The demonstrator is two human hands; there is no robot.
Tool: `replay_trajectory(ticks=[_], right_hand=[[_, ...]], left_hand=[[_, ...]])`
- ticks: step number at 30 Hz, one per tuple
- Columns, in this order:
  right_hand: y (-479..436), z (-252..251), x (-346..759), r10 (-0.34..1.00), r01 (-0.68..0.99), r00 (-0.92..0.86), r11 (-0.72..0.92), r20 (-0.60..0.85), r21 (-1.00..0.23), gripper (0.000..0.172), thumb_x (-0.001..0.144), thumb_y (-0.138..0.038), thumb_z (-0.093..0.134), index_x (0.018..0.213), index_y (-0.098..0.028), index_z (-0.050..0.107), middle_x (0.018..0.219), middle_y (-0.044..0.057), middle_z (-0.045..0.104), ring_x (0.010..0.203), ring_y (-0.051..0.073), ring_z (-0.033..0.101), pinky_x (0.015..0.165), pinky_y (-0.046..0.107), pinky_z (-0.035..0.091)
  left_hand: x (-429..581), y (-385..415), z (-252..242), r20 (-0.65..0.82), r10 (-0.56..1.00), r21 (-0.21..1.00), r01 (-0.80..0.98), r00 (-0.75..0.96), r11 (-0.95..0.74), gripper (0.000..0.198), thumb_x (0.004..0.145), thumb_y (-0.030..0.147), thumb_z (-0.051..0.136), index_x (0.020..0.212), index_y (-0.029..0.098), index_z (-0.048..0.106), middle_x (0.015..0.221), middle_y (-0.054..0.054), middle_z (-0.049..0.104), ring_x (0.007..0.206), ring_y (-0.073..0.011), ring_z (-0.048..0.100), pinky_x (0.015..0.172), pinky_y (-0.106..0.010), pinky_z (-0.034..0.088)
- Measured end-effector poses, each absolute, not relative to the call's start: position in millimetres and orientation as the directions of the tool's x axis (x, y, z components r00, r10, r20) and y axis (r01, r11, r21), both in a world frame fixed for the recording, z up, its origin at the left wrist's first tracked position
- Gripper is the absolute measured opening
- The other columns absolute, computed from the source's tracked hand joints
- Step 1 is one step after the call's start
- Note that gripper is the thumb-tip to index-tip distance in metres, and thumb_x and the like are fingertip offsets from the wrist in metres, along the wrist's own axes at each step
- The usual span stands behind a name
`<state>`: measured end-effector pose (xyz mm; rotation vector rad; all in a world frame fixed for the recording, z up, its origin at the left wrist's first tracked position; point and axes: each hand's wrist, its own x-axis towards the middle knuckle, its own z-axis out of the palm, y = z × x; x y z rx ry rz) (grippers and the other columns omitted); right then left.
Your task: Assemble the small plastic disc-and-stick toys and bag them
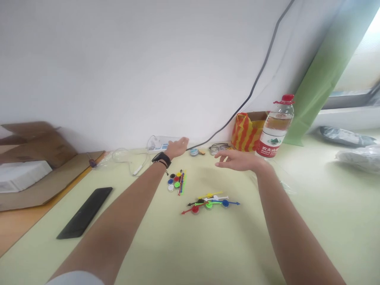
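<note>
Meanwhile, multicoloured arrow spinners (209,205) overlap on the table (184,249), nearer than the loosely spread, empty right hand (236,160); the left hand (177,147)'s grip I cannot tell. Loose discs (177,184) lie left, a water bottle (274,136) right.

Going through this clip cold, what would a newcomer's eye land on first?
Probably the bright cluster of arrow spinners in the middle of the pale green table, with small coloured discs and sticks farther back to its left. The tall water bottle at the right, beside a red-and-yellow striped bag, also stands out. Beyond the spinners, the left hand and right hand reach out over the table.
</note>
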<state>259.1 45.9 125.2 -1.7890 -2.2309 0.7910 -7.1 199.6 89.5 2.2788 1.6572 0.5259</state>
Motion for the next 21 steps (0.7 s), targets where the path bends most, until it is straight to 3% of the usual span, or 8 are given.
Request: replay_trajectory(ticks=[3, 6, 11, 16, 21], right_hand=[[47, 125, 268, 0.946, 0.863, -0.249, 0.121, -0.205, -0.49, 0.06, 0.089, -0.064, 0.057, 0.14, -0.032, 0.059, 0.137, 0.007, 0.065, 0.115, 0.03, 0.068, 0.095, 0.038, 0.054], [50, 119, 275, 0.949, 0.83, -0.284, 0.169, -0.141, -0.531, 0.059, 0.087, -0.064, 0.061, 0.136, -0.032, 0.064, 0.131, 0.009, 0.069, 0.106, 0.032, 0.071, 0.087, 0.04, 0.056], [56, 108, 281, 0.931, 0.787, -0.36, 0.271, -0.055, -0.554, 0.051, 0.085, -0.064, 0.065, 0.125, -0.033, 0.07, 0.116, 0.007, 0.076, 0.087, 0.028, 0.074, 0.072, 0.038, 0.056], [56, 108, 278, 0.93, 0.793, -0.358, 0.26, -0.078, -0.551, 0.051, 0.087, -0.064, 0.064, 0.125, -0.031, 0.07, 0.117, 0.007, 0.075, 0.087, 0.028, 0.074, 0.071, 0.037, 0.055], [53, 113, 274, 0.945, 0.814, -0.314, 0.219, -0.09, -0.538, 0.045, 0.089, -0.059, 0.063, 0.125, -0.033, 0.068, 0.12, 0.006, 0.073, 0.096, 0.028, 0.072, 0.076, 0.037, 0.056]], left_hand=[[-1, 214, 87, 0.071, 0.961, 0.456, 0.848, 0.267, -0.269, 0.059, 0.096, 0.065, 0.025, 0.121, 0.03, 0.066, 0.127, -0.008, 0.073, 0.134, -0.039, 0.054, 0.116, -0.064, 0.019], [4, 225, 83, 0.041, 0.968, 0.503, 0.832, 0.248, -0.235, 0.063, 0.091, 0.072, 0.032, 0.113, 0.027, 0.07, 0.129, -0.01, 0.072, 0.137, -0.0391, 0.052, 0.117, -0.06, 0.02], [8, 231, 73, 0.032, 0.983, 0.597, 0.785, 0.18, -0.164, 0.062, 0.085, 0.076, 0.045, 0.089, 0.021, 0.074, 0.112, -0.016, 0.077, 0.119, -0.0397, 0.064, 0.106, -0.051, 0.04], [7, 230, 67, 0.104, 0.992, 0.696, 0.707, 0.074, -0.126, 0.055, 0.086, 0.066, 0.055, 0.072, 0.016, 0.073, 0.089, -0.016, 0.078, 0.091, -0.0325, 0.072, 0.083, -0.04, 0.052], [4, 220, 83, 0.286, 0.958, 0.749, 0.622, 0.005, -0.227, 0.034, 0.078, 0.048, 0.072, 0.089, 0.016, 0.078, 0.09, -0.011, 0.078, 0.087, -0.0245, 0.071, 0.078, -0.032, 0.054]])
